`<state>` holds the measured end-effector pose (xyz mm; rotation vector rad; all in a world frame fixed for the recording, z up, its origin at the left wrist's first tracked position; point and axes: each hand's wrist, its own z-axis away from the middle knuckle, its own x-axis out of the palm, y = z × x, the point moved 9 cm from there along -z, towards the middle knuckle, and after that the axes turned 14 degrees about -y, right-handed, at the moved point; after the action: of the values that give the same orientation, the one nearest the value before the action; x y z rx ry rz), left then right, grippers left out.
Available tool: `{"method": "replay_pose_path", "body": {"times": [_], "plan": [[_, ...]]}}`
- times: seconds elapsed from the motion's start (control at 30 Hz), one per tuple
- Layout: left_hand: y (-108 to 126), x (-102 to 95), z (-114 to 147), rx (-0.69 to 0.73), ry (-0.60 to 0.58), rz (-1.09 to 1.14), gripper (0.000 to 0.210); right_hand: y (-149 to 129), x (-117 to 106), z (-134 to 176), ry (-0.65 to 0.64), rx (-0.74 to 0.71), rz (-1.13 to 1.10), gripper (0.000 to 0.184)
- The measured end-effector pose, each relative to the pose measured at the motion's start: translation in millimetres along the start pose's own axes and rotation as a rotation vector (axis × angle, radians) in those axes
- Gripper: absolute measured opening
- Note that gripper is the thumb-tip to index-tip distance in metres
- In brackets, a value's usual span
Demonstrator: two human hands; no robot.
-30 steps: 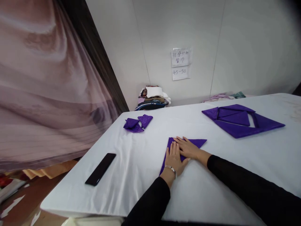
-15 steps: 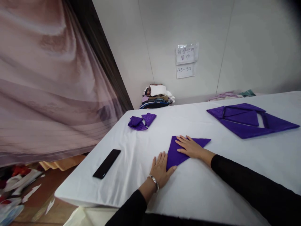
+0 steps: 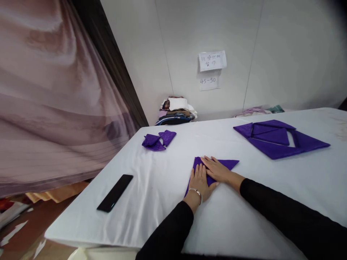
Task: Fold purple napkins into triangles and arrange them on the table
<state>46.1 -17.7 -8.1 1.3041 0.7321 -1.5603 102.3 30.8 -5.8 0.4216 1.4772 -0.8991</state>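
A purple cloth napkin (image 3: pixel 229 164), folded to a triangle, lies on the white-covered table (image 3: pixel 162 180). My left hand (image 3: pixel 202 181) rests flat on the napkin's left part, fingers pointing away from me and a bracelet on the wrist. Just beside it, my right hand (image 3: pixel 217 169) presses flat on the napkin's middle, fingers stretched out toward the left. The two hands touch or nearly touch. Between them they cover much of the cloth; its right tip, upper left corner and lower left edge show.
Left of the hands lies a black phone-like slab (image 3: pixel 115 193). Behind it is a small folded purple cloth piece (image 3: pixel 154 142). A larger folded purple cloth (image 3: pixel 282 139) lies at right. Folded clothes (image 3: pixel 176 111) are stacked by the wall, and a curtain (image 3: pixel 54 101) hangs at left.
My left hand has moved right and away from me, from the napkin's left edge onto the cloth beside my right hand. The right hand stays on the napkin. The view has shifted slightly.
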Motion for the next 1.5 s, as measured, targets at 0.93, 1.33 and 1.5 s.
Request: {"method": "replay_pose_path", "body": {"times": [0.93, 1.33, 1.5], "plan": [[0.2, -1.0, 0.7, -0.008, 0.001, 0.001, 0.090, 28.6, -26.7, 32.4, 0.051, 0.129, 0.090, 0.062], [0.0, 1.1, 2.4, 0.005, 0.000, 0.019, 0.089, 15.0, -8.7, 8.7, -0.058, 0.036, -0.005, 0.063], [-11.3, -0.3, 26.0, 0.001, 0.015, 0.018, 0.086, 29.8, -10.4, 14.8, -0.048, 0.084, 0.044, 0.063]]}}
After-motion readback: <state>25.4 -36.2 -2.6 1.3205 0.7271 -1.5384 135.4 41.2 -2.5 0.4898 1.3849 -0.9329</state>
